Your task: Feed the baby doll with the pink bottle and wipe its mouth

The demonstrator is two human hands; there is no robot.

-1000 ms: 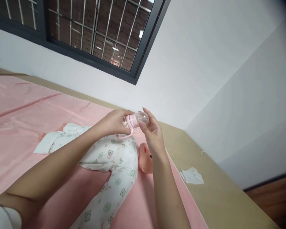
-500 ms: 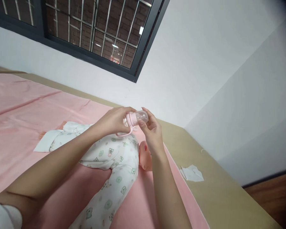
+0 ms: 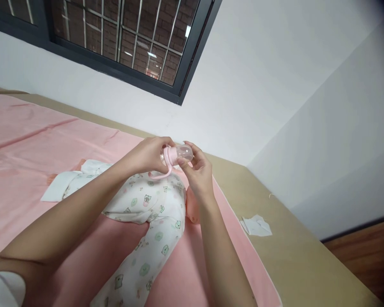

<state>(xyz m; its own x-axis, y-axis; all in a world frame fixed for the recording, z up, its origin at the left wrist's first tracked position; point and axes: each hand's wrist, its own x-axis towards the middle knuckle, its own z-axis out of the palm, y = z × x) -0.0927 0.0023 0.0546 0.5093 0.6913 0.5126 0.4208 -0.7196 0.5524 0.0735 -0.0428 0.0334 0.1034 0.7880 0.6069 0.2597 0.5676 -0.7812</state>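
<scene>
Between my hands is a baby bottle with a pink collar, a curved pink handle and a clear dome cap, tilted on its side. My left hand is wrapped round the bottle's body, which it largely hides. The thumb and fingers of my right hand are closed on the clear cap at the other end. Below them lies a baby doll in white clothes printed with small green bears. My right forearm covers part of the doll's head.
A pink sheet lies under the doll on a beige surface. To the right is a folded white cloth. White walls rise behind, with a dark-framed barred window at upper left.
The view has shifted slightly, so the scene sits a little further left and higher. Both hands keep their grip on the bottle and its cap.
</scene>
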